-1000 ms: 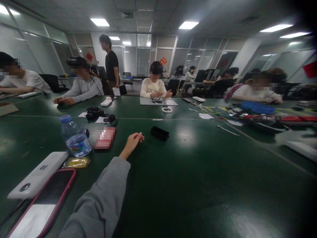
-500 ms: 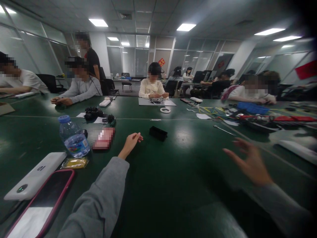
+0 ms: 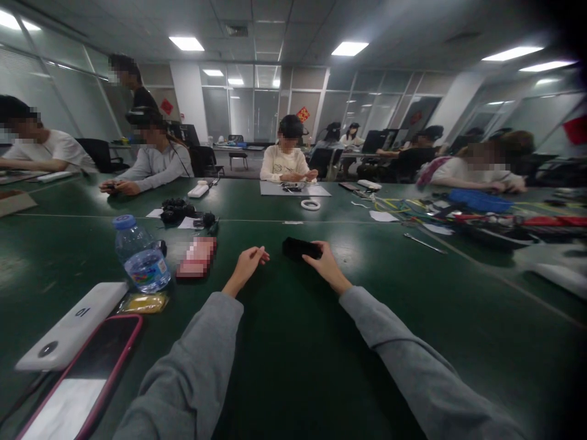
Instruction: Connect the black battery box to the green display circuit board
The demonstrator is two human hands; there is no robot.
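Note:
On the green table (image 3: 293, 342) lies a black rectangular box-like object (image 3: 298, 247). My right hand (image 3: 324, 264) grips its right end, thumb on the near side and fingers over the far side. My left hand (image 3: 250, 264) rests on the table a short way left of the box, apart from it. Its fingers are curled in with the thumb against them; whatever they hold, if anything, is too small to make out. A pink, partly blurred object (image 3: 197, 256) lies left of my left hand.
At the left stand a water bottle (image 3: 142, 263), a yellow packet (image 3: 144, 302), a white device (image 3: 73, 330) and a phone (image 3: 87, 379). Farther off lie a white tape ring (image 3: 310, 205), a wrench (image 3: 424, 243) and tangled cables (image 3: 403, 208). Several people sit around the table.
My right hand has come in from the right and taken hold of the black box's right end. My left hand has stayed put. A standing person behind has walked left.

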